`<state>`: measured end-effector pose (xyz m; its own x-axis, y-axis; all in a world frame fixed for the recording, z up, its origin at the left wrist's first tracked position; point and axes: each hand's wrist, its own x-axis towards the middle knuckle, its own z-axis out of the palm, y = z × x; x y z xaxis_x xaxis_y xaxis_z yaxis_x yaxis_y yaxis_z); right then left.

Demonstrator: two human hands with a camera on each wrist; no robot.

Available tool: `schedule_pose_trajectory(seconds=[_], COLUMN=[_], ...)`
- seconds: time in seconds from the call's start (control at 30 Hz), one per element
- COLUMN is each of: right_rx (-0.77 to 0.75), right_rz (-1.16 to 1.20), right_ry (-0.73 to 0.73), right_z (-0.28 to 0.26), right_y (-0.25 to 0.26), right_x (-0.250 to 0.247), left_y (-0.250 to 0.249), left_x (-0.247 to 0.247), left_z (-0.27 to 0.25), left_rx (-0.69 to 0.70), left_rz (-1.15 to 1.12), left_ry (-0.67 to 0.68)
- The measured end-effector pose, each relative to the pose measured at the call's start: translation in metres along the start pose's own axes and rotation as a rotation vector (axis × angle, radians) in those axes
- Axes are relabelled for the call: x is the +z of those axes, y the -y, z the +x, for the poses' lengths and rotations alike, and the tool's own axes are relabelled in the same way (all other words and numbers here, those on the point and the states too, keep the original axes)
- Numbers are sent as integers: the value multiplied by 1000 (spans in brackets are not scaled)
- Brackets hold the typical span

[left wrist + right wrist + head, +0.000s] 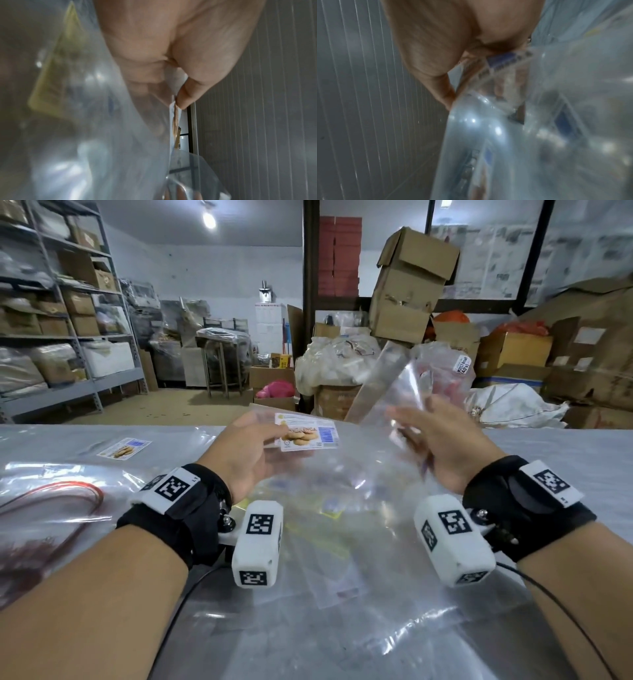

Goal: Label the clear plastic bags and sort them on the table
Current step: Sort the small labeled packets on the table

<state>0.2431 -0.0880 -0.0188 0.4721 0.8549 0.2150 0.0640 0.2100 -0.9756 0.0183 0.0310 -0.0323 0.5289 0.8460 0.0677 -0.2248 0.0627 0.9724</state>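
My left hand (270,440) pinches a clear plastic bag at its label (308,434), a white sticker with a biscuit picture and a blue block. In the left wrist view the thumb (187,93) presses on the label's edge (175,115), with the fingers under the plastic. My right hand (411,433) grips a clear bag (387,385) that stands up above the table's far edge. The right wrist view shows its thumb (445,94) on the plastic (488,128). I cannot tell whether both hands hold the same bag.
A labelled bag (123,448) lies flat at the far left of the grey table (565,460). A pack of bags with red rubber bands (58,501) sits at the near left. Loose clear bags and yellow-edged label sheets (329,508) lie under my hands. Boxes and shelves stand beyond.
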Motion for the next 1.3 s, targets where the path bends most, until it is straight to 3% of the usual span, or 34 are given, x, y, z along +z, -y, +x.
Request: schedule_pose_trajectory(seconds=[0.13,0.23,0.37,0.53,0.67,0.8,0.93,1.03,1.13,1.3], right_rx=[-31,-18,-23,-54,-38,142,174,171,162,101], right_rz=[-201,-142,-10,113,-132,-456,-815,-835,-699,-611], right_ry=[220,293,263,146,37,184,322,304,252,81], right_z=[-11,-14,-16,-15,-5,-3,-6,-6,-6,0], right_y=[-10,-12,-9,-4,-13,-25,-26,-26,-26,-22], right_x=[19,22,21,18,14,12,14,14,14,3], left_y=[-1,1,3,2,-4,-10,-12,-11,-8,-7], left_x=[9,10,9,5,-3,-15,-18,-17,-17,-17], left_z=[-6,-8,-7,-1,1,3,3,3,4,3], left_rx=[-39,-64,-90,-79,-43,37,75,83,81,68], left_rz=[32,104,141,83,-65,-184,-236,-236,-239,-230], left_ry=[74,91,103,-10,-154,-309,-339,-344,-359,-354])
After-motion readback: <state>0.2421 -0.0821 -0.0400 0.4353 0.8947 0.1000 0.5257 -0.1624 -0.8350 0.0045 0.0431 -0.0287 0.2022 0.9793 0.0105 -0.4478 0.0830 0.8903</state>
